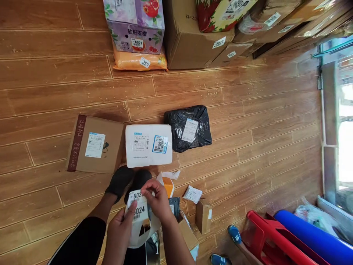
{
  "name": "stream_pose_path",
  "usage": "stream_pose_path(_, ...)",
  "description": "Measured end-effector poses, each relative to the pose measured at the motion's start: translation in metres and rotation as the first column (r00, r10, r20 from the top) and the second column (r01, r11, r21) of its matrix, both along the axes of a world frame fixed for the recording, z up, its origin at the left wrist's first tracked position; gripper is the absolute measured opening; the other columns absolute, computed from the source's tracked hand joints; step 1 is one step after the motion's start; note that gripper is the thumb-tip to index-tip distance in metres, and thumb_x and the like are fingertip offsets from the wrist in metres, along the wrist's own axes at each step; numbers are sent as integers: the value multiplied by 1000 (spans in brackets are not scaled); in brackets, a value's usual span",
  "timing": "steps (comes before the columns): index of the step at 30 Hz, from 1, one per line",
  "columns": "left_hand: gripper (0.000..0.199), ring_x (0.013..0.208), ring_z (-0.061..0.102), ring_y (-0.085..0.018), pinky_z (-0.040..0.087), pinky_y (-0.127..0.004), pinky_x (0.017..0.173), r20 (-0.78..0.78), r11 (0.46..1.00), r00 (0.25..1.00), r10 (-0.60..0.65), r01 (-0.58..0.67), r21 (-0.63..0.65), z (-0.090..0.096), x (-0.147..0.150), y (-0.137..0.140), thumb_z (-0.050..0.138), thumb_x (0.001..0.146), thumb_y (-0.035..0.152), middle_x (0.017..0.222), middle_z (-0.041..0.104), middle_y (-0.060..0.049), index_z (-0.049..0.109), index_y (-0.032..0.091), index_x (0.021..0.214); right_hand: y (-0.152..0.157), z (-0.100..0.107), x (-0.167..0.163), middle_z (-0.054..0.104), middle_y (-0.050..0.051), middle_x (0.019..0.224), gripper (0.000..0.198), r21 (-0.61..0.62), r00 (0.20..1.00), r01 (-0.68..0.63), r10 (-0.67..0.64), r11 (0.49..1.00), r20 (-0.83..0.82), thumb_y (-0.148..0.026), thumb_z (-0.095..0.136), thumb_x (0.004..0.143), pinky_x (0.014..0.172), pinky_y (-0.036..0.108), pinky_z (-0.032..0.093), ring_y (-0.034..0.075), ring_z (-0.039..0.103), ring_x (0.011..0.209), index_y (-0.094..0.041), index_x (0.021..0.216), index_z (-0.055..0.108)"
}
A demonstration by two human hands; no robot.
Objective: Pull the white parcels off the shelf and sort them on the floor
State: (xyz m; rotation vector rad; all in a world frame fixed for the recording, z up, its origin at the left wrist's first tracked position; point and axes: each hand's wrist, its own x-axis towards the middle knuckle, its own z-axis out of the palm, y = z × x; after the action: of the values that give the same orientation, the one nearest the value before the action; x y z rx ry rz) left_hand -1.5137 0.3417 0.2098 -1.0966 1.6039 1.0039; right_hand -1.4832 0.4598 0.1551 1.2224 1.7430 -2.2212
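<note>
I hold a strip of number labels (pixel 137 209) low in front of me, between both hands. My left hand (pixel 120 230) grips it from below and to the left, thumb pressed on the face beside the printed 6024, fingers behind. My right hand (pixel 157 200) comes in from above and to the right; its fingertips (pixel 145 190) pinch narrow on the strip's top edge, just by the upper label. So the strip sits right in both grips, its lower white tail curling down between my wrists.

Beyond my hands, my two black-socked feet (pixel 128 182) rest on the wood floor (pixel 248 121). Just past them lies a white parcel (pixel 149 145), flat, label up. Touching its left side is a brown box (pixel 95 149); at its right, a black bag parcel (pixel 189 128) overlaps its corner. Near my right wrist sit an orange packet (pixel 168 186), a small white packet (pixel 192 194) and a small brown carton (pixel 203 216), close together. Further away, stacked boxes (pixel 190 33) line the wall. At lower right are a red stool (pixel 271 241) and another person's blue shoe (pixel 235 234).
</note>
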Motion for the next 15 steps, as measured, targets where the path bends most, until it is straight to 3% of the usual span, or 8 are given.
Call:
stream_pose_path(1,68,58,63,-22,49,-28,51,4,999,1000,-23,23,30,-1,3,0,72,42,72,57,70,-3,70,16,81,12,-10,-2,63,1,72,11,10,993,113,-113,994,-24,-28,73,71,68,27,44,14,56,70,-19,70,68)
stream_pose_path(3,63,55,62,-22,48,-28,51,3,992,999,-49,48,113,-4,12,1,72,45,71,55,69,-4,70,15,75,43,-35,-7,63,-1,69,16,42,909,414,-412,909,-61,-32,75,69,70,26,44,12,55,68,-19,70,66)
stream_pose_path(6,60,54,62,-21,48,-27,50,41,987,999,-17,11,158,-9,26,1,73,45,69,55,69,-3,70,16,71,90,-78,-13,63,-5,76,23,83,783,621,-613,779,-106,-39,73,68,80,24,43,10,56,77,-22,76,61)
stream_pose_path(10,55,48,57,-18,46,-27,47,73,983,997,36,-48,179,-12,35,0,73,48,69,50,65,-2,67,17,63,103,-115,-16,66,-3,77,30,-65,757,646,-650,760,-67,-42,75,61,82,30,47,13,60,80,-22,76,58)
stream_pose_path(15,55,47,54,-15,42,-24,46,69,978,996,50,-63,198,-13,36,-1,74,48,69,48,62,-1,63,16,57,52,-116,2,69,1,83,29,-199,782,613,-623,765,13,-42,77,60,84,35,49,16,62,81,-22,73,60)
